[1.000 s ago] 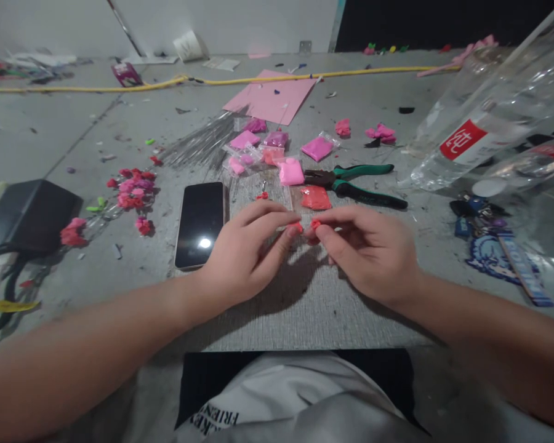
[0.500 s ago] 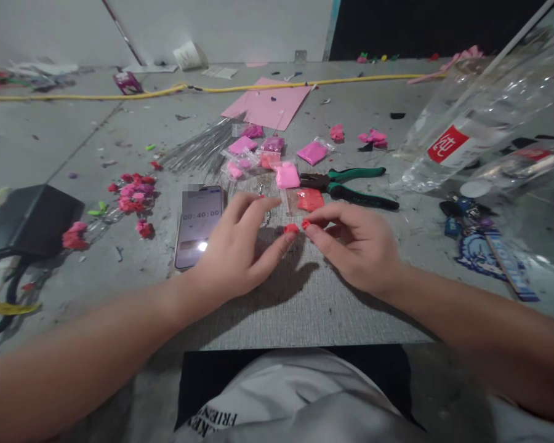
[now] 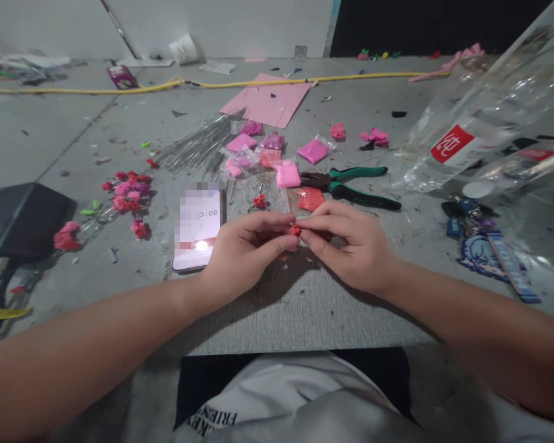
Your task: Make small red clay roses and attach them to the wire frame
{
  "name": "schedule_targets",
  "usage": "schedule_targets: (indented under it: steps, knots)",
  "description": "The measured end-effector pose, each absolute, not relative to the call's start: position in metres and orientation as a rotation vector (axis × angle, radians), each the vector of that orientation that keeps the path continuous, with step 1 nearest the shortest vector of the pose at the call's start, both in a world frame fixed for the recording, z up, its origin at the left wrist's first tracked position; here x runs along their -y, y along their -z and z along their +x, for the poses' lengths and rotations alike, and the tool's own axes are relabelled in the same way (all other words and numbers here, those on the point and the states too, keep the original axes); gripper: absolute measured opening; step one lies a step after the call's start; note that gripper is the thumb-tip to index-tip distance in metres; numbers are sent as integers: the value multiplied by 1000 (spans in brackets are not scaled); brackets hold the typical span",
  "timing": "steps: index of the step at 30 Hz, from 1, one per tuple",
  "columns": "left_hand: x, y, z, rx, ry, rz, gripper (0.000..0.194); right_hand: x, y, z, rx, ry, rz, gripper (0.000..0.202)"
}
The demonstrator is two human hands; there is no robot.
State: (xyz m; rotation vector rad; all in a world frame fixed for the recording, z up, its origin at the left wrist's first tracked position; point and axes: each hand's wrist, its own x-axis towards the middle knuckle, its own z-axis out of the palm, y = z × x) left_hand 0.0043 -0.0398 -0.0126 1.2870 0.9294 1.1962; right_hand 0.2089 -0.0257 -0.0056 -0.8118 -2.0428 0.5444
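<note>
A small piece of red clay (image 3: 296, 230) is pinched between the fingertips of my left hand (image 3: 252, 246) and my right hand (image 3: 348, 243), which meet above the grey table. The fingers of both hands are closed on it. Just beyond my left hand lies a small red clay flower (image 3: 260, 200). A packet of orange-red clay (image 3: 310, 199) sits beyond my right fingers, beside a packet of pink clay (image 3: 288, 175). Left of my left hand is a phone (image 3: 198, 227) with its screen lit.
Green-handled pliers (image 3: 357, 184) lie behind my right hand. Plastic bottles (image 3: 461, 144) and keys (image 3: 464, 215) are at the right. Clay flowers (image 3: 132, 192), silver wires (image 3: 203, 144) and a black box (image 3: 32, 218) are at the left; a yellow cable (image 3: 351, 78) crosses behind.
My left fingers have come right and closed onto the red clay, meeting my right fingertips. My right hand has moved slightly left. The red flower beyond my left hand is now uncovered. The phone screen looks brighter.
</note>
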Motion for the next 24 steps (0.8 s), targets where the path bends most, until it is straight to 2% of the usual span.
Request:
schedule_targets:
  steps: [5, 11, 24]
  knots:
    - [39, 17, 4, -1047, -1135, 1247, 34, 17, 6, 213, 2068, -454, -1039, 13]
    - [38, 21, 5, -1134, -1074, 1377, 28, 11, 14, 210, 2382, -242, -1251, 17]
    - [33, 19, 4, -1175, -1013, 1530, 19, 6, 16, 205, 2221, -501, -1172, 4]
